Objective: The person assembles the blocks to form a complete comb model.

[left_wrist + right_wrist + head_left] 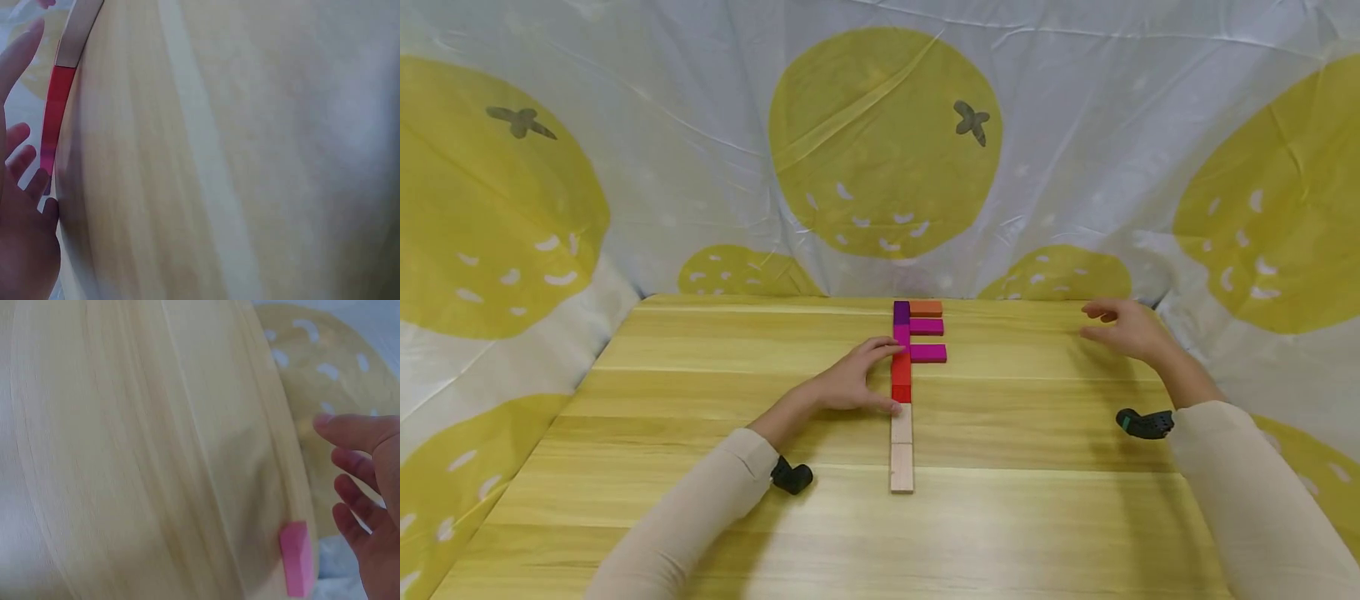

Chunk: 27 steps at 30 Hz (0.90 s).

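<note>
A straight column of small blocks runs away from me along the table's middle: purple [902,313], magenta [902,334], red [901,371] and pale wood [902,468] at the near end. To its right, an orange block [926,309] and two magenta blocks [928,353] lie crosswise. My left hand [852,377] spreads over the column's left side, thumb by the red-and-wood joint, fingertips by the magenta part. Whether it touches the blocks cannot be told. Above the far right of the table hangs my right hand [1129,329], fingers loosely bent, holding nothing.
The wooden table [647,417] ends at a white curtain [700,125] with yellow fruit prints, which also hangs at both sides. In the right wrist view a pink block [297,559] lies near the table edge. Dark wrist devices [1145,423] sit below both sleeves.
</note>
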### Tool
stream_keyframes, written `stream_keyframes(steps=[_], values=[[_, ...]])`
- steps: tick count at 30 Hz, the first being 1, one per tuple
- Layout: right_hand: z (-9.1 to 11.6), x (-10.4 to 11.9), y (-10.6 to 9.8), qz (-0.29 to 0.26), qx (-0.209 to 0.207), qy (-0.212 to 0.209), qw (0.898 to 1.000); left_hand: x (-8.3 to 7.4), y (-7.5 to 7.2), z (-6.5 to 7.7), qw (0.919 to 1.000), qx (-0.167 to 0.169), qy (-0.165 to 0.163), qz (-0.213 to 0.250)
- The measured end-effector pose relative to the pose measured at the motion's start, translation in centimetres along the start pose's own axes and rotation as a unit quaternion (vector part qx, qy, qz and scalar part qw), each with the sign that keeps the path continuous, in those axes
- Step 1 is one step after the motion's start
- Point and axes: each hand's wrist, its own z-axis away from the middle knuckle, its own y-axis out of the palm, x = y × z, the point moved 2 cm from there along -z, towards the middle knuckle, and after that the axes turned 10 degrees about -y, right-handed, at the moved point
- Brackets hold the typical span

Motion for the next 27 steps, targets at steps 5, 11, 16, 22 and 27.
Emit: stream_keyframes(steps=[5, 11, 16, 22, 27], values=[[1.2, -1.8, -0.5, 0.020, -0.012, 0.021, 1.000, -0.1, 0.2, 0.3, 0.9998, 0.007, -0.001, -0.020], [2.1, -3.4, -0.7, 0.029, -0.020, 0.027, 0.999, 0.0, 0.4, 0.4, 0.9988, 0.019, -0.004, -0.046], [2.7, -4.5, -0.6, 0.027, -0.021, 0.038, 0.999, 0.0, 0.4, 0.6, 0.9987, 0.022, -0.007, -0.045], [3.3, -5.6, -0.3, 0.048, -0.028, 0.046, 0.997, 0.2, 0.5, 0.5, 0.9988, 0.021, -0.013, -0.042], [3.6, -6.3, -0.2, 0.042, -0.030, 0.043, 0.998, 0.1, 0.5, 0.5, 0.9991, 0.019, -0.013, -0.036]])
